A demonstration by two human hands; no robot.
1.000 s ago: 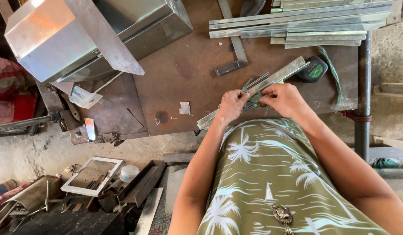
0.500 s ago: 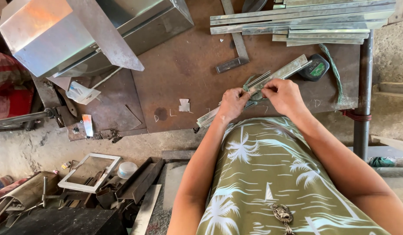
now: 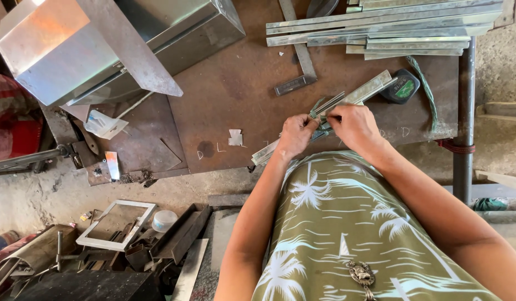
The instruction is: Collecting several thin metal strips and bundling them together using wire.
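**Inspection note: both hands pinching metal strips at the near edge of the bench**

I find the left hand and the right hand set close together over a small bundle of metal strips. The bundle lies slantwise on the rusty bench, one end near the bench's front edge, the other pointing up and away past the right hand.

Left grip: fingers pressed together on the strips, apparently steadying the lower part. Right grip: thumb and fingers pinched on the strips just above the left grip, almost touching it. I judge the two grips sit this close so that the strips stay aligned while a small spot between them is worked; what exactly sits between the fingertips is too small to tell. A bit of green cord shows just beyond the grips.

Around the grips:
- A black tape measure lies just past the far end of the bundle, within reach of the right hand.
- A stack of long metal strips rests well beyond the grips, at the far side of the bench.
- A steel box stands far to the left of the left grip.
- A white frame and scrap lie on the floor below the bench.
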